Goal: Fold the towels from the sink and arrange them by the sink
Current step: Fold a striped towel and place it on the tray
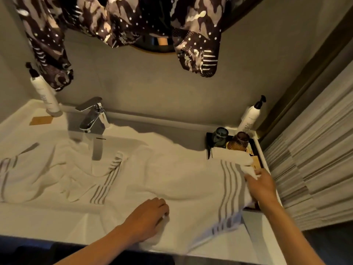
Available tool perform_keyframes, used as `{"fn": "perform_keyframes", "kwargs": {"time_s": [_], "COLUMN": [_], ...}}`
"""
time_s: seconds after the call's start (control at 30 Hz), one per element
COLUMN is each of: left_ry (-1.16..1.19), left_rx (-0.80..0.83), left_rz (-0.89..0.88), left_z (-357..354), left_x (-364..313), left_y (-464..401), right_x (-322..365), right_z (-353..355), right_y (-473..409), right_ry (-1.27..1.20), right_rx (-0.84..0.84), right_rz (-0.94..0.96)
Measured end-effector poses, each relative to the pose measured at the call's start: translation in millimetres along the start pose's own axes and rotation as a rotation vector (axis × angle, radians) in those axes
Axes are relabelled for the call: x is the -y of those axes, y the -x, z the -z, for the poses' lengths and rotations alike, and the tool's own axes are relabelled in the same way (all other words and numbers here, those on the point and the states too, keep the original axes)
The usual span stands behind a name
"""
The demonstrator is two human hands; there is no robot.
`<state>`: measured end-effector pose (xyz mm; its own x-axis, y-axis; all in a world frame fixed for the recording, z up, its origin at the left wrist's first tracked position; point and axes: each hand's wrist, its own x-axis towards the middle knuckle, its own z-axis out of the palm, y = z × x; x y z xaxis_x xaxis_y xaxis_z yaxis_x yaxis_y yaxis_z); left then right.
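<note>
A white towel with grey stripes point(183, 180) lies spread over the right half of the white sink counter point(47, 220), its right end draped on the black tray. My right hand point(261, 186) pinches that far right edge near the tray. My left hand point(147, 215) grips the towel's near edge at the counter's front. A second striped white towel point(53, 169) lies crumpled in the sink basin at the left, under the faucet.
A chrome faucet point(93, 115) stands at the back left. Pump bottles stand at the back left point(45, 94) and back right point(250, 115). The black tray point(257, 150) holds two glasses point(221, 136). Patterned fabric point(114, 22) hangs overhead. A ribbed wall point(315, 159) is on the right.
</note>
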<state>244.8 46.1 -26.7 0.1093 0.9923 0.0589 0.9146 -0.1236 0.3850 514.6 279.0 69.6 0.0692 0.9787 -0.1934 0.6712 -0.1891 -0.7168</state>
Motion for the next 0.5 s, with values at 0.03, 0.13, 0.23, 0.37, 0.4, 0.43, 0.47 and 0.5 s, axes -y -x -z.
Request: {"fn": "perform_keyframes", "kwargs": {"time_s": [0.03, 0.13, 0.23, 0.37, 0.4, 0.43, 0.47, 0.5], "left_ry": [0.04, 0.084, 0.092, 0.185, 0.26, 0.328, 0.392, 0.498], "left_rx": [-0.065, -0.163, 0.156, 0.412, 0.28, 0.11, -0.042, -0.169], "left_rz": [0.002, 0.025, 0.065, 0.069, 0.129, 0.212, 0.298, 0.382], "left_z": [6, -5, -41, -55, -45, -32, -16, 4], "left_x": [-14, -52, -77, -103, -107, -112, -118, -127], "left_y": [-16, -61, -79, -89, -97, -109, -128, -151], "right_x": [3, 0, -10, -4, 4, 16, 25, 34], "right_z": [22, 89, 121, 109, 103, 97, 91, 85], "right_y": [-4, -21, -41, -53, -54, -53, -52, -48], "right_ry": [0.056, 0.245, 0.439, 0.497, 0.437, 0.362, 0.292, 0.261], "right_rx": [-0.035, -0.111, -0.116, 0.029, 0.048, 0.064, 0.081, 0.115], "right_rz": [0.016, 0.04, -0.001, 0.034, 0.077, 0.126, 0.176, 0.229]}}
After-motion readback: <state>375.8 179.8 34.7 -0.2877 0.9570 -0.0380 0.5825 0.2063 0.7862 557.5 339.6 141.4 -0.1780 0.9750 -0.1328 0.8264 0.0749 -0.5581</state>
